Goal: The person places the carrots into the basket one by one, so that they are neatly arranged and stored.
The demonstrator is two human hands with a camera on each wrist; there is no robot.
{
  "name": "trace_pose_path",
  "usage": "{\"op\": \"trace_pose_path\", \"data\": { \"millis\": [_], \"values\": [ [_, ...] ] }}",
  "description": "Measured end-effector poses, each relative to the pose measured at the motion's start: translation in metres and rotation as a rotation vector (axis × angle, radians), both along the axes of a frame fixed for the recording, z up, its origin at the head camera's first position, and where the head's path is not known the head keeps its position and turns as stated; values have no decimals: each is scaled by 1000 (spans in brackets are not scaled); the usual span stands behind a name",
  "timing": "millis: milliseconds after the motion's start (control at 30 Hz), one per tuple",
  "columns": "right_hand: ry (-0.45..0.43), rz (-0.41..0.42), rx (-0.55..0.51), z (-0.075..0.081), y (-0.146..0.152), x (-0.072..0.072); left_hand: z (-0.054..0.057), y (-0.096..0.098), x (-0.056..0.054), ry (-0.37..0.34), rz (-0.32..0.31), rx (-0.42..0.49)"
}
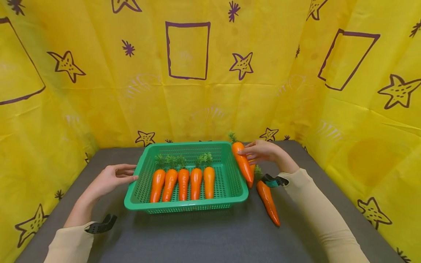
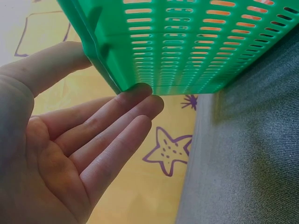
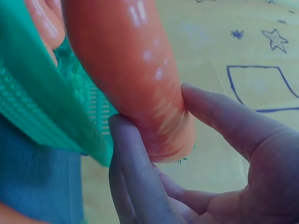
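A green plastic basket [image 1: 184, 205] stands on the dark table, holding several orange carrots [image 1: 183, 184] in a row with leafy green tops toward the back. My left hand [image 1: 110, 179] is at its left rim, fingers nearly straight, thumb and fingertips touching the edge. My right hand [image 1: 261, 151] pinches another carrot [image 1: 242, 162] near its thick top, over the basket's right rim, the tip pointing down toward me. In the right wrist view, thumb and fingers lie on opposite sides of this carrot [image 3: 135, 70].
One carrot [image 1: 268, 202] lies on the table right of the basket, beneath the right wrist. Another carrot [image 1: 252, 167] shows partly behind the held one. Yellow cloth [image 1: 187, 109] with starfish drawings hangs round the back and sides of the table [image 1: 197, 237].
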State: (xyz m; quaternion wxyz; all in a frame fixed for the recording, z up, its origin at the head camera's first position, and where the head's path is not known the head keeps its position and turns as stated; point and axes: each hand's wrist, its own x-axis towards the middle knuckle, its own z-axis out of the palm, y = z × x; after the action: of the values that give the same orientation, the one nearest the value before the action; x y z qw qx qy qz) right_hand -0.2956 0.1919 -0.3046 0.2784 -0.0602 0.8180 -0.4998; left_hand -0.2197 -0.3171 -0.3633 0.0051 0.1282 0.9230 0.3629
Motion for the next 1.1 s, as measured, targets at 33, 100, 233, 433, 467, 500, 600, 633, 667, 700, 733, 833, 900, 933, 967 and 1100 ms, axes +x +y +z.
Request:
{"op": "trace_pose_path", "data": {
  "millis": [33, 100, 233, 433, 467, 500, 600, 633, 667, 700, 733, 833, 900, 933, 967, 1100],
  "values": [
    [-3, 5, -3, 0, -2, 0, 0, 0, 0, 0, 1, -1],
    [-6, 8, -10, 1, -8, -1, -1, 0, 1, 3, 2, -2],
    [-1, 35, 7, 3, -19, -1, 0, -1, 1, 8, 2, -2],
    [-14, 50, 21, 1, -35, -4, 1, -1, 2, 5, -1, 1],
    [-15, 54, 21, 1, -38, -4, 1, -1, 2, 4, -1, 3],
    [-16, 65, 25, 1, -40, -4, 1, -1, 2, 3, -1, 4],
    [-20, 92, 28, 1, -47, -5, 0, -1, 1, 3, 0, 7],
    [-21, 100, 28, 1, -50, -5, 0, -1, 1, 3, 0, 7],
    [-25, 108, 30, 1, -52, -5, 0, -1, 1, 4, 0, 7],
    [-31, 110, 31, 1, -54, -5, 0, 0, 0, 5, -1, 7],
    [-36, 111, 31, 1, -56, -6, 0, 0, 0, 6, -1, 9],
    [-55, 108, 25, -2, -63, -8, 0, 0, 0, 8, -1, 10],
    [-70, 107, 23, -4, -68, -10, 0, 0, 0, 8, 1, 12],
    [-75, 108, 22, -6, -70, -10, 0, 0, 0, 7, 1, 12],
    [-82, 108, 20, -8, -72, -11, 0, 0, 0, 6, 2, 10],
    [-104, 110, 31, -13, -81, -11, -1, 0, 1, 7, 1, 10]
  ]
}}
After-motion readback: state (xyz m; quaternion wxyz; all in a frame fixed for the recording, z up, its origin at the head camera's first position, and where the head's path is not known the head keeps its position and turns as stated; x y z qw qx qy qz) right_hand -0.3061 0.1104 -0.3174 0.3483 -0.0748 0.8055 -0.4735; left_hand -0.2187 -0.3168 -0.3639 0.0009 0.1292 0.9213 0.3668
